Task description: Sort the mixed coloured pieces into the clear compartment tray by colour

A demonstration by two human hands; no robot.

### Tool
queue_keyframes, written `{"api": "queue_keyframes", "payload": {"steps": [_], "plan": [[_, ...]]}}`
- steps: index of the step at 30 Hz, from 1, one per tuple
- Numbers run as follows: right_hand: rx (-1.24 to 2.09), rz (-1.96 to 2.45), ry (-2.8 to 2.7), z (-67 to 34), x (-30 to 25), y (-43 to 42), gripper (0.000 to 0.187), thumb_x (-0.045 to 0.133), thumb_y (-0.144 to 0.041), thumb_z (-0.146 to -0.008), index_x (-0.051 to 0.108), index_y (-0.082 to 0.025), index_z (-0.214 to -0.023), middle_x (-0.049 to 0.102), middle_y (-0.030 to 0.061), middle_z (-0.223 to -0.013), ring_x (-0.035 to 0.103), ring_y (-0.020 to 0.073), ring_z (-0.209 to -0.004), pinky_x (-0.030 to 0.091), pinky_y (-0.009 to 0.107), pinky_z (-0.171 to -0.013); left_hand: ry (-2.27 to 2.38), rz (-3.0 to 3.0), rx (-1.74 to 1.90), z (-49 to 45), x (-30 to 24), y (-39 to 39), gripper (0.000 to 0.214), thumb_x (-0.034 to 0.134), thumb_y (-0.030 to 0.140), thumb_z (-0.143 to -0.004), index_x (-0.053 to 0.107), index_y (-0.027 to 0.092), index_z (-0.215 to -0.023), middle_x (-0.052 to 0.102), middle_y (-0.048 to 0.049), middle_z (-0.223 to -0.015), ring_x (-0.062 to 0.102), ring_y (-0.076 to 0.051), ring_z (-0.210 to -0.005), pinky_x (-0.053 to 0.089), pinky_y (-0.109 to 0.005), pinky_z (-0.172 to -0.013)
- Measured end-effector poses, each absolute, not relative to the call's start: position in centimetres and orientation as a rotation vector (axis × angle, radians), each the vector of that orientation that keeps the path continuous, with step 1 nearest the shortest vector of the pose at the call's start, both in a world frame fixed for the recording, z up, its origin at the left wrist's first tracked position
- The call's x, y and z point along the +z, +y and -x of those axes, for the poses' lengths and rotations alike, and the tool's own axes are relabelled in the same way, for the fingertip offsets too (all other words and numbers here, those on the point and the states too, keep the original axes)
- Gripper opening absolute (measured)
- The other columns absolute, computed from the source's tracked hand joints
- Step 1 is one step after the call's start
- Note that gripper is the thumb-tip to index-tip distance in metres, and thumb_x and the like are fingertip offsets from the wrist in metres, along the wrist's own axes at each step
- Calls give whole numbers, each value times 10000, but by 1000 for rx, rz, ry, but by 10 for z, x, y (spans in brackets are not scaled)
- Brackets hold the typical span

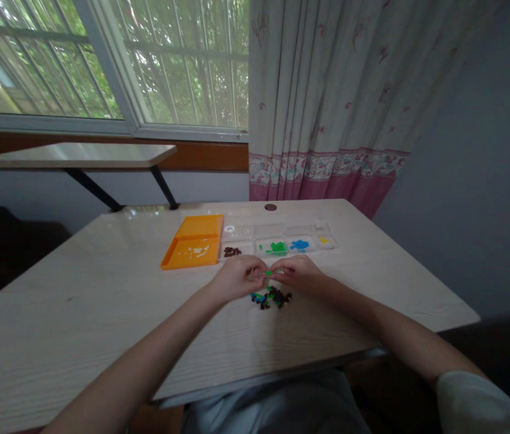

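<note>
My left hand (242, 278) and my right hand (301, 274) meet above the desk, fingertips pinched close together. Between them shows a small green piece (268, 273), gripped from both sides; its exact shape is too small to make out. Just below the hands lies a loose pile of small dark brown, green and blue pieces (275, 297). Beyond my fingers, clear plastic boxes hold green pieces (277, 248), blue pieces (299, 245), brown pieces (232, 252) and a few yellow pieces (324, 240).
An open orange case (199, 226) with small white pieces (198, 251) stands left of the clear boxes. The pale wooden desk (101, 289) has a round dark cable hole (270, 207) near its back edge. A raised shelf (78, 155) stands at the back left, beside a curtain (322, 120).
</note>
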State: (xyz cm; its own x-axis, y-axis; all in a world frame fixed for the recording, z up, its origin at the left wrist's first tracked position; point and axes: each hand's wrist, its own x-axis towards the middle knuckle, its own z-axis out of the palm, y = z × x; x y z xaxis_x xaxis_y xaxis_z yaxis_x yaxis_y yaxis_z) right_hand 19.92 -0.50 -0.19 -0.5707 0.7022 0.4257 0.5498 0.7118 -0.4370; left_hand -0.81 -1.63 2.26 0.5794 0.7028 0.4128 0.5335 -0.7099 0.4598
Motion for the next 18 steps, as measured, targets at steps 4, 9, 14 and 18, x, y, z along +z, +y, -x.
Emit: {"api": "queue_keyframes", "payload": {"steps": [4, 9, 14, 18], "plan": [[314, 914, -2323, -199, -3, -6, 274, 554, -422, -771, 680, -198, -864, 467, -56, -473, 340, 46, -415, 265, 165, -462, 985, -2513, 859, 8, 24, -17, 92, 553, 161, -668, 625, 152, -725, 542, 32, -573, 455, -61, -512, 337, -155, -506], [248, 890, -2324, -199, -4, -6, 307, 526, -445, -785, 679, -192, -865, 458, -56, -456, 350, 50, -420, 271, 167, -465, 975, -2501, 855, 8, 23, -17, 101, 561, 170, -666, 627, 151, -741, 545, 29, -580, 451, -62, -514, 334, -156, -505], [198, 851, -2326, -199, -4, -6, 287, 518, -424, -792, 684, -201, -863, 511, -38, -474, 398, 58, -430, 299, 167, -470, 985, -2481, 811, 9, 24, -16, 103, 548, 198, -693, 621, 156, -752, 558, 18, -619, 461, -67, -537, 332, -160, -507], [50, 880, -2247, -201, 2, -4, 278, 512, -412, -795, 695, -204, -817, 525, -26, -460, 430, 71, -443, 334, 179, -509, 956, -2456, 658, 15, 28, -12, 145, 548, 273, -730, 607, 153, -788, 553, 17, -639, 447, -63, -521, 325, -159, -493]]}}
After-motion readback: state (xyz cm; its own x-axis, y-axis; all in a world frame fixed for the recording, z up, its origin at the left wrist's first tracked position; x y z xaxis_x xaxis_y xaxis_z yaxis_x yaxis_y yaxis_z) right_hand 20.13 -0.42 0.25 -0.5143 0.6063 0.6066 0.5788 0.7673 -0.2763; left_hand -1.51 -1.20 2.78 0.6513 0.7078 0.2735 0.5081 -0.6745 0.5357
